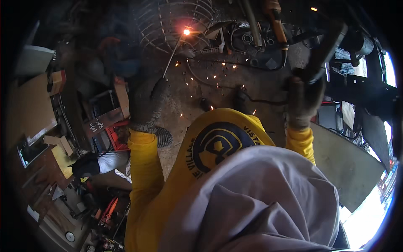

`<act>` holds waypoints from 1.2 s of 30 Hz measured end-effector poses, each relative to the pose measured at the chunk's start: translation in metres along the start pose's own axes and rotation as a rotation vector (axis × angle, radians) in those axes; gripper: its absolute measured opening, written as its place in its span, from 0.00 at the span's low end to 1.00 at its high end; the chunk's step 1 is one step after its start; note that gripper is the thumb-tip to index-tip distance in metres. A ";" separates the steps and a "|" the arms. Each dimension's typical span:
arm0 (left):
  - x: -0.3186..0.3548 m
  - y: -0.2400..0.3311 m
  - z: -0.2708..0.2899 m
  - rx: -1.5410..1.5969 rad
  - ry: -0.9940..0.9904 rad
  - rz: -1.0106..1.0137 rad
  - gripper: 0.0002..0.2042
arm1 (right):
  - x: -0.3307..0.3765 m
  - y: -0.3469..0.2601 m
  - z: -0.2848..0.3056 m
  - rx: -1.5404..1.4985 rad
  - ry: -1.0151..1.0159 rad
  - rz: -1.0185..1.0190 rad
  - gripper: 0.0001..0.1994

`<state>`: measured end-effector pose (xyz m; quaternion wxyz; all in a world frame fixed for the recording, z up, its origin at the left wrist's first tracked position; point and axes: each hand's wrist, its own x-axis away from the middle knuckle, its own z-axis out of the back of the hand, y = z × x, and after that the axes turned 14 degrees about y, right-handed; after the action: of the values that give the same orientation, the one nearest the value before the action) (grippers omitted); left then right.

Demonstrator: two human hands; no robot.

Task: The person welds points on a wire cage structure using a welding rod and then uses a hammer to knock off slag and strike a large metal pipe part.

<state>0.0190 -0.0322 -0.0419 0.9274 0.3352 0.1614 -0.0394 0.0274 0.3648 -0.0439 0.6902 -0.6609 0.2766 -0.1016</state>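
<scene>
Head view: nearest, grey cloth (260,197) hangs over a yellow shirt (176,159); I judge a stray spark could scorch either. Left hand (147,101), gloved, is clenched round the dark handle (158,88) of a thin rod (171,61); a loose wrist could make it skid. Right hand (305,103), gloved, grasps a dark object (322,54) I can't identify. Sparks (215,77) scatter by a cable (262,101); its insulation could burn. Farther off, the rod's glowing tip (187,32) is at the wire cage (160,23), contact lost in glare; an orange corded power tool (275,23) sits to the right.
</scene>
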 end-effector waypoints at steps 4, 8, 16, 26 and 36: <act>0.001 0.018 0.001 0.070 0.005 0.164 0.10 | -0.039 -0.011 0.048 0.200 0.274 0.168 0.16; -0.010 0.023 0.000 0.139 -0.051 0.078 0.09 | -0.075 0.000 0.097 0.038 0.496 0.148 0.14; 0.002 0.002 -0.004 0.057 -0.006 0.206 0.09 | -0.165 -0.019 0.119 0.537 0.871 0.377 0.22; -0.008 0.033 0.009 -0.006 -0.038 0.167 0.12 | -0.286 0.063 0.158 0.706 0.946 0.401 0.29; 0.009 0.051 0.035 0.017 -0.086 0.326 0.14 | -0.251 0.066 0.118 1.068 0.939 0.312 0.32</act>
<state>0.0469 -0.0148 0.0117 0.9247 0.3626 0.0648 0.0960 -0.1345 0.5997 -0.0488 0.7337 -0.0734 0.5472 -0.3961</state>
